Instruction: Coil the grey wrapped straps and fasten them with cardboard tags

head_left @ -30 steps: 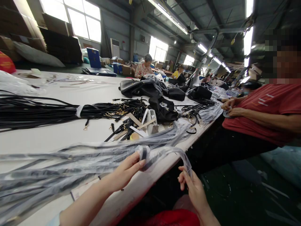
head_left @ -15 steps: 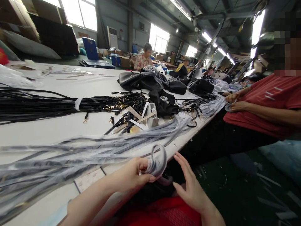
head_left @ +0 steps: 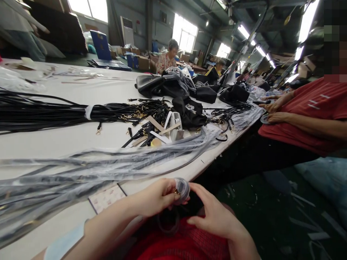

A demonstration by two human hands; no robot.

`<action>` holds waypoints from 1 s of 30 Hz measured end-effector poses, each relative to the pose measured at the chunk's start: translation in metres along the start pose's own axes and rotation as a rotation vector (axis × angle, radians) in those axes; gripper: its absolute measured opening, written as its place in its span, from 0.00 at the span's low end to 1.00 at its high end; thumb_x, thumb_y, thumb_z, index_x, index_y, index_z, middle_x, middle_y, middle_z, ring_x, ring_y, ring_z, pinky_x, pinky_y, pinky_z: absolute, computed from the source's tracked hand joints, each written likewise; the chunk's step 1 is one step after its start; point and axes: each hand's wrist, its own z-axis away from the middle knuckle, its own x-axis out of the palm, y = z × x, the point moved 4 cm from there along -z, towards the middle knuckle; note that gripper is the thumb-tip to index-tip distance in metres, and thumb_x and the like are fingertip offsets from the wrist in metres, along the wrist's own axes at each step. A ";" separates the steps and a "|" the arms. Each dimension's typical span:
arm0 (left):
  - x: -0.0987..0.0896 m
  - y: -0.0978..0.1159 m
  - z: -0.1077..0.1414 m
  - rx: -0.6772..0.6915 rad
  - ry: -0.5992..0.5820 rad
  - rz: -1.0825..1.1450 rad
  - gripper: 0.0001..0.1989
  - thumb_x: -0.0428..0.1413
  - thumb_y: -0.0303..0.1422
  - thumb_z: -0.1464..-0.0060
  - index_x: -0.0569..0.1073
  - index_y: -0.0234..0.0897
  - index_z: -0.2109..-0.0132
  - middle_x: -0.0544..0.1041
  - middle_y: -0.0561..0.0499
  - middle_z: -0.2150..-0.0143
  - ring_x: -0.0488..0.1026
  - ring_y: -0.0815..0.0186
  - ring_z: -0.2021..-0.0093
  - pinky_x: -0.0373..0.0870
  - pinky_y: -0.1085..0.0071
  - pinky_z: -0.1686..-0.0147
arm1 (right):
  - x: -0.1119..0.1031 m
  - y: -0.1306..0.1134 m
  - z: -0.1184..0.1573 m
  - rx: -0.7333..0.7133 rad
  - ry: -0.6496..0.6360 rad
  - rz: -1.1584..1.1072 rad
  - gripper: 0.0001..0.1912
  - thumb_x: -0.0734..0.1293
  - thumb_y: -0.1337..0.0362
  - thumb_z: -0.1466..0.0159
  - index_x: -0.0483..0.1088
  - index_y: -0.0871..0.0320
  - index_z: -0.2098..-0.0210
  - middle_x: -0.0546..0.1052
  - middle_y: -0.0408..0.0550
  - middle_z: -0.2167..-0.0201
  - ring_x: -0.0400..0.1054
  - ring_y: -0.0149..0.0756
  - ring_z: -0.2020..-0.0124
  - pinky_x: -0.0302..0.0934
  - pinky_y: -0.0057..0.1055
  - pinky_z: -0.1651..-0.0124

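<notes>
My left hand (head_left: 165, 195) is closed on a coiled strap (head_left: 183, 190) wrapped in clear plastic. A bit of gold metal shows at its thumb. A loose loop hangs below, dim against the red clothing. My right hand (head_left: 213, 213) is just right of the coil, fingers stretched and thumb apart, its fingertips at the coil's edge; I cannot tell whether they press on it. More plastic-sleeved straps (head_left: 108, 168) lie lengthwise on the table in front of my hands. Behind them is a bundle of black straps (head_left: 48, 113) with gold clasps, bound by a white band (head_left: 88, 112).
A tape dispenser (head_left: 176, 126) stands among card strips and clasps. Black bags (head_left: 162, 88) are heaped further back. The white table's edge (head_left: 208, 162) runs diagonally beside me. At right a co-worker in a red shirt (head_left: 320, 108) handles a coil; other people are behind.
The coil in my left hand has become smaller and tighter, with its loose end now hanging lower. My right hand has come in against it. Another person has appeared at the far left.
</notes>
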 end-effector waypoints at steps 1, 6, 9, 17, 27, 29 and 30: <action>0.002 -0.004 -0.002 -0.007 -0.022 0.003 0.13 0.54 0.40 0.41 0.72 0.34 0.58 0.75 0.48 0.63 0.70 0.65 0.65 0.69 0.71 0.64 | 0.000 -0.003 -0.001 0.023 0.048 -0.064 0.41 0.74 0.62 0.46 0.57 0.55 0.36 0.64 0.56 0.38 0.59 0.49 0.39 0.54 0.48 0.37; 0.011 -0.009 -0.007 0.018 -0.038 0.024 0.11 0.55 0.39 0.43 0.73 0.33 0.62 0.71 0.52 0.68 0.65 0.68 0.68 0.64 0.72 0.64 | 0.016 -0.021 -0.018 0.012 0.058 -0.290 0.29 0.69 0.61 0.39 0.62 0.57 0.39 0.72 0.55 0.46 0.67 0.46 0.46 0.60 0.42 0.42; 0.013 -0.007 -0.007 -0.013 -0.049 0.147 0.12 0.56 0.40 0.44 0.73 0.33 0.62 0.72 0.51 0.67 0.66 0.68 0.67 0.65 0.71 0.62 | 0.021 -0.027 -0.024 0.001 0.063 -0.377 0.23 0.67 0.63 0.38 0.66 0.56 0.44 0.76 0.51 0.52 0.70 0.43 0.50 0.63 0.37 0.46; -0.002 0.004 -0.003 0.002 0.107 0.142 0.08 0.53 0.33 0.49 0.74 0.33 0.68 0.75 0.50 0.69 0.69 0.65 0.66 0.65 0.67 0.59 | 0.018 -0.019 -0.020 0.053 0.095 -0.434 0.23 0.70 0.62 0.40 0.66 0.56 0.46 0.76 0.44 0.66 0.63 0.28 0.74 0.60 0.25 0.69; 0.002 0.012 0.011 -0.078 -0.158 0.150 0.14 0.55 0.41 0.47 0.75 0.33 0.68 0.63 0.56 0.79 0.50 0.73 0.80 0.46 0.74 0.79 | 0.014 -0.032 -0.024 -0.143 -0.029 -0.313 0.14 0.70 0.62 0.40 0.73 0.55 0.54 0.69 0.52 0.49 0.63 0.42 0.47 0.56 0.38 0.42; 0.004 0.016 0.014 -0.088 -0.238 0.147 0.20 0.54 0.47 0.45 0.74 0.33 0.69 0.58 0.58 0.82 0.47 0.75 0.83 0.41 0.74 0.82 | 0.017 -0.030 -0.025 -0.158 -0.155 -0.462 0.14 0.71 0.57 0.41 0.72 0.58 0.59 0.70 0.54 0.49 0.64 0.43 0.46 0.56 0.39 0.42; 0.004 0.018 0.016 -0.090 -0.272 0.141 0.22 0.53 0.49 0.45 0.74 0.33 0.69 0.56 0.59 0.84 0.46 0.75 0.84 0.39 0.73 0.83 | 0.020 -0.026 -0.024 -0.129 -0.238 -0.580 0.16 0.71 0.54 0.42 0.71 0.59 0.60 0.73 0.53 0.53 0.67 0.42 0.51 0.60 0.38 0.47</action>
